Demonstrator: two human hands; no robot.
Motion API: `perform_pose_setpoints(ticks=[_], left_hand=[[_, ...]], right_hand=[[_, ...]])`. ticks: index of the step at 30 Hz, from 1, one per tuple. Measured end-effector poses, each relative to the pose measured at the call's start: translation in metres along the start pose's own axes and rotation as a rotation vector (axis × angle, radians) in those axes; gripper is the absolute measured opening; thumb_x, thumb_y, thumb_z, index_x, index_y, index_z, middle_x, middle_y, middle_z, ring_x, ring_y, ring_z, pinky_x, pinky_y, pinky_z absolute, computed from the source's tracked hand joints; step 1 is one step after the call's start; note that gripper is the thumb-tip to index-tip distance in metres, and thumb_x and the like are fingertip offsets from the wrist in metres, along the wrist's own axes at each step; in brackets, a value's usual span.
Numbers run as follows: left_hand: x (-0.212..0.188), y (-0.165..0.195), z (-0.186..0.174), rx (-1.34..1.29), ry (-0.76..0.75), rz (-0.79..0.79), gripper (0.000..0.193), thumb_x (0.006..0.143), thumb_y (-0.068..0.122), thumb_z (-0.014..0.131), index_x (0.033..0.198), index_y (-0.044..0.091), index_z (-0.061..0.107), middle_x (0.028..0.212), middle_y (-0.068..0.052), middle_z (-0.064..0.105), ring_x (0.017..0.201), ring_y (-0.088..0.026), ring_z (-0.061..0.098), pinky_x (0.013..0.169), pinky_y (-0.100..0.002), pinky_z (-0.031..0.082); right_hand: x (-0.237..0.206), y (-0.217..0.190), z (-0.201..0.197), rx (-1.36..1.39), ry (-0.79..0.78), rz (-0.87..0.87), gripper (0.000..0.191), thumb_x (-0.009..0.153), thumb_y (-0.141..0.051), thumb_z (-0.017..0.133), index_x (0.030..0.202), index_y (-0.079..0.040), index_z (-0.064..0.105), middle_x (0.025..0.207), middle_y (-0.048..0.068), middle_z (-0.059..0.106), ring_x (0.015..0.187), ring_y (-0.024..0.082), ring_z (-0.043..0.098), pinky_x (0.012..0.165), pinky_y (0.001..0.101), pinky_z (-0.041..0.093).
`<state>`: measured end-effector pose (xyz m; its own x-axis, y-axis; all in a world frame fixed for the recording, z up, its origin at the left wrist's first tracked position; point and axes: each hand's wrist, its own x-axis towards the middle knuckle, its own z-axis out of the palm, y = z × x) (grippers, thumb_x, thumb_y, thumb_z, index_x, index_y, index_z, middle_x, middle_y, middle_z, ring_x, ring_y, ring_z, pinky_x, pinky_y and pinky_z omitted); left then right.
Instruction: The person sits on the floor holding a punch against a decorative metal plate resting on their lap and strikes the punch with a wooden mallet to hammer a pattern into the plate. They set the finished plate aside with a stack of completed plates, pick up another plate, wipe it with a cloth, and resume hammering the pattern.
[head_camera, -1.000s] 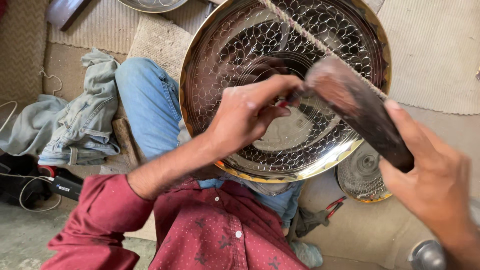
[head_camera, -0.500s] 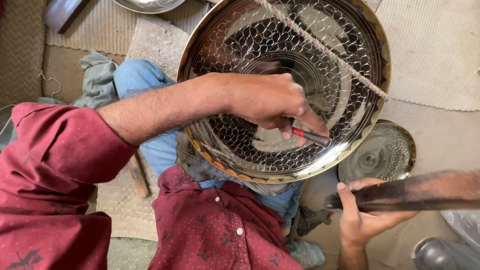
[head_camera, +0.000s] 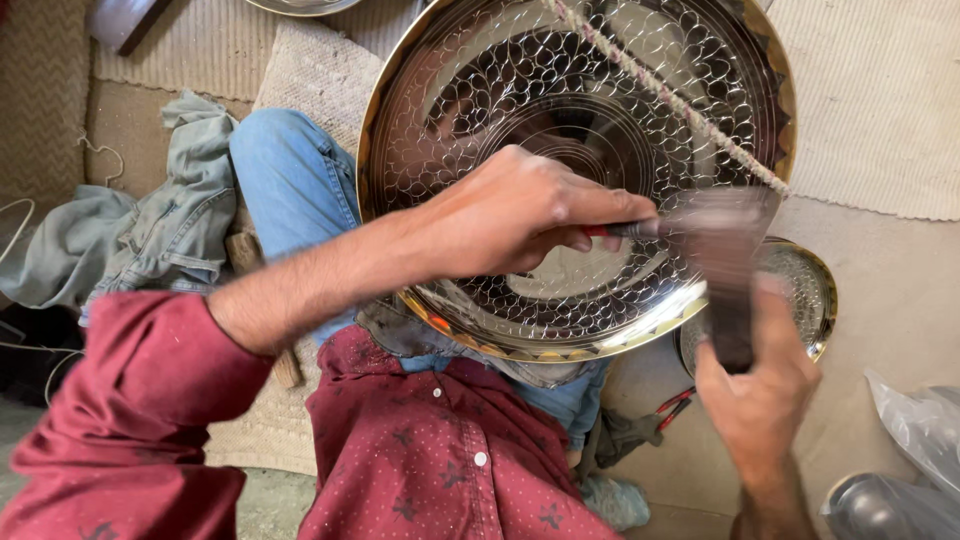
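Large round polished metal tray with chased scale pattern (head_camera: 560, 120) propped on the lap, tilted toward the camera, far rim up, near rim resting against the blue-jeaned knee (head_camera: 290, 180). Left hand (head_camera: 520, 215) clenched around a thin red-handled chasing punch (head_camera: 625, 229), tip pressed to the tray's right-of-centre band. Right hand (head_camera: 765, 400) at near right, fingers wrapped about the handle of a dark heavy hammer (head_camera: 725, 260), head blurred just beside the punch's end. Frayed twisted rope (head_camera: 665, 95) stretched diagonally across the tray's far right part. Smaller patterned metal dish (head_camera: 815, 295) lying on the mat beneath the tray's right edge, red-handled pliers (head_camera: 672, 402) on the floor near it, grey crumpled cloth (head_camera: 150, 230) at left.

Likely risks, judged from this: a glancing blow off the narrow punch end, landing on the left knuckles so close beside it. A skating tip on the slick curved surface, scarring the finished pattern. A shifting tray, steadied only by lap and rope, throwing the mark off line. Too heavy a strike, denting thin metal through.
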<state>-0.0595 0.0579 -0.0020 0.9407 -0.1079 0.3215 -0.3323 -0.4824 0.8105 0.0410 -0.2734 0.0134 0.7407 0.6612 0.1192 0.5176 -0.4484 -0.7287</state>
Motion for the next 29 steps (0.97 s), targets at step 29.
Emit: perform_pose_setpoints(ticks=[29], left_hand=[[-0.041,0.045,0.064,-0.128,0.962,-0.502,0.040,0.095,-0.007,0.077,0.124,0.003,0.051,0.096,-0.005,0.072,0.066,-0.008,0.064,0.065,-0.022,0.054]], right_hand=[[0.155,-0.120,-0.052,-0.562,-0.731,-0.360,0.090,0.075,0.008,0.070,0.156,-0.020,0.043,0.086,0.008,0.061,0.067,0.020,0.057,0.060,0.0378,0.049]])
